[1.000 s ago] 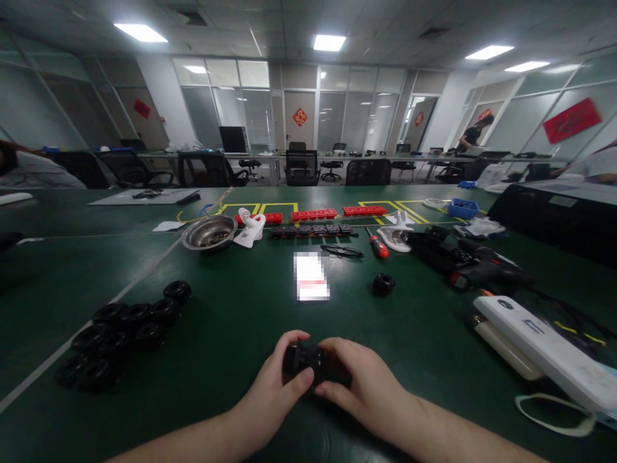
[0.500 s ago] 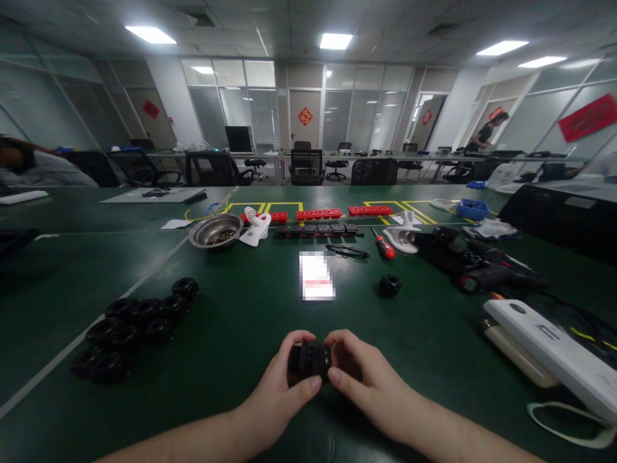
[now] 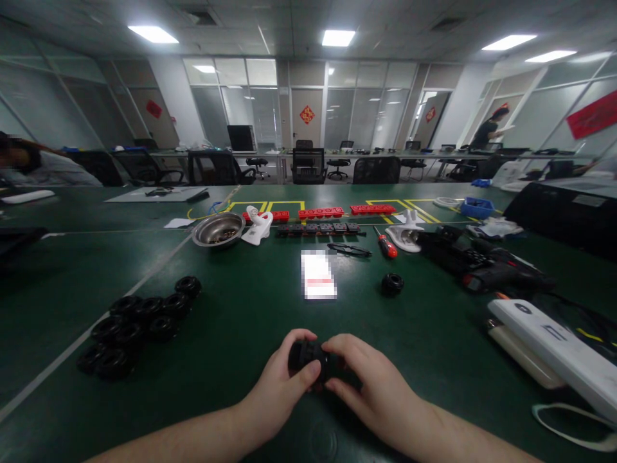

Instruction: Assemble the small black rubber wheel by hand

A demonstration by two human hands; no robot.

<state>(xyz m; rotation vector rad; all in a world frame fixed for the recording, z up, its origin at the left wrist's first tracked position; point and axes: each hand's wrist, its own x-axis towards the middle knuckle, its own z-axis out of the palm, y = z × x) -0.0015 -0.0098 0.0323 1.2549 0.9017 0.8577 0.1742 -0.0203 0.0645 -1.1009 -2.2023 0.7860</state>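
Both my hands meet near the front edge of the green table (image 3: 231, 321). Between them is a small black round part (image 3: 306, 355), like a little wheel. My left hand (image 3: 282, 379) curls round its left side with the thumb on top. My right hand (image 3: 369, 379) pinches its right side with fingers bent. A cluster of several similar black wheels (image 3: 137, 321) lies to the left. One single black wheel (image 3: 392, 283) sits further back on the right.
Behind are a blurred white card (image 3: 318, 275), a steel bowl (image 3: 218, 229), red strips (image 3: 321, 212), black blocks (image 3: 318, 228), a red-handled screwdriver (image 3: 387, 245) and a black power tool (image 3: 482, 267). A white box (image 3: 549, 350) lies right. A person (image 3: 29, 164) sits far left.
The hands have stayed together on the black part and turned it slightly; my left thumb now lies over it. The view has shifted a little.
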